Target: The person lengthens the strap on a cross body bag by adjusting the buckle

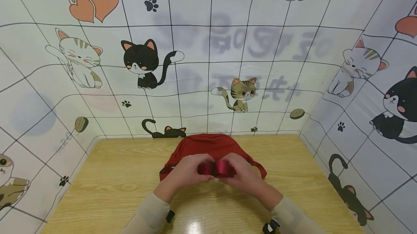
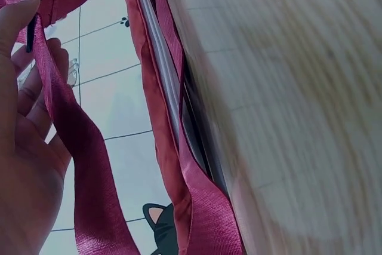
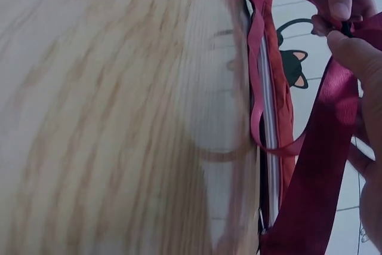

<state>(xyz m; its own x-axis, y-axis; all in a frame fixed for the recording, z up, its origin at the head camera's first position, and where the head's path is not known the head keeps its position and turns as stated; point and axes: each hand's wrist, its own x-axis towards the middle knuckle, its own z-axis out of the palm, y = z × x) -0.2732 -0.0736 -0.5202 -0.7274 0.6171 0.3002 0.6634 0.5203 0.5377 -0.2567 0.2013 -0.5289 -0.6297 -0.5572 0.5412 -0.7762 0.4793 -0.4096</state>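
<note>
Nearest the camera, two beige sleeves point(image 1: 148, 214) come in from the bottom edge of the head view over the pale wooden worktop point(image 1: 107, 187), each with a dark strap at the wrist; just beyond them the left hand point(image 1: 186, 172) and the right hand point(image 1: 242, 173) meet at the middle of the worktop, fingers curled inward, both pinching a glossy red webbing strap point(image 1: 217, 169) that is bunched between them; in the left wrist view the strap point(image 2: 77, 141) runs across the palm of the left hand point(image 2: 27, 147), with the thumb pressed on it beside a small black buckle piece point(image 2: 30, 35); in the right wrist view the right hand point(image 3: 358, 58) pinches the same strap point(image 3: 316, 165) between thumb and fingertips close to that dark piece, and the webbing hangs down in a wide band toward the bag; right behind the hands lies a red fabric bag point(image 1: 203, 147), flat on the worktop, near its far edge and centred, with a thin loop of strap point(image 1: 260, 169) sticking out on its right side; the wrist views show a silvery zip line point(image 3: 267, 129) along the bag's edge, where it rests against the wood; farthest back, a white gridded cloth backdrop point(image 1: 208, 56) printed with cartoon cats, paw prints and orange hearts walls in the worktop on three sides.
</note>
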